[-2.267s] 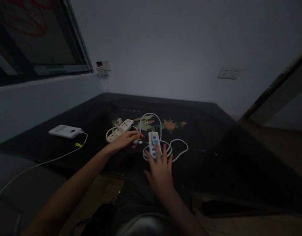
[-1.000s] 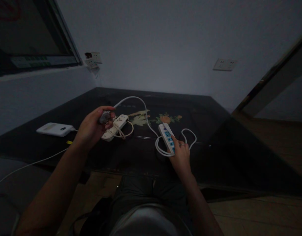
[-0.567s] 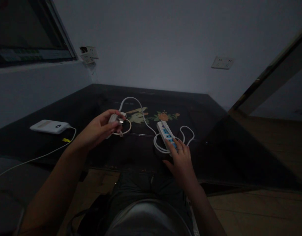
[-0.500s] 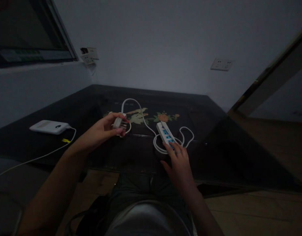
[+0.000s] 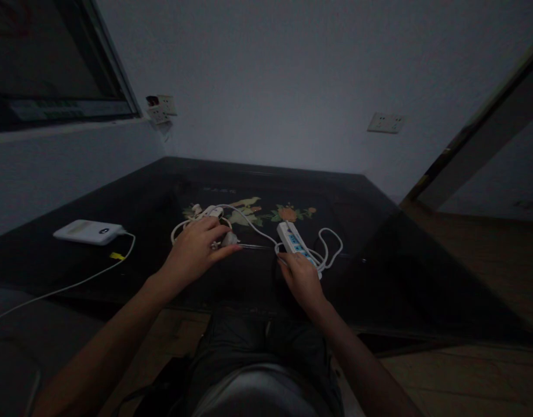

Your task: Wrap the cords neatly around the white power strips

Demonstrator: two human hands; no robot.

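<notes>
My left hand [image 5: 197,242] is closed around a white plug [image 5: 230,238], held between thumb and fingers just above the table. Behind that hand lie another white plug-like piece [image 5: 213,212] and a loop of white cable [image 5: 174,231], partly covered by the fingers. A white power strip [image 5: 288,233] with blue sockets lies slanted on the right. Over its near end, my right hand [image 5: 303,281] has its fingers pinched on the cord [image 5: 278,248] beside the strip. More cord [image 5: 338,236] curls to the strip's right.
The dark glossy table [image 5: 249,284] bears a printed flower and bird pattern. At left lies a white power bank [image 5: 86,231] with a thin white cable [image 5: 70,288] and a yellow tag [image 5: 117,256]. Wall sockets [image 5: 386,123] are behind, and a window [image 5: 53,58] is at upper left.
My left hand has turned palm-down and shifted slightly right and down with the plug. My right hand's fingers have moved left from the strip's top and closed on the cord.
</notes>
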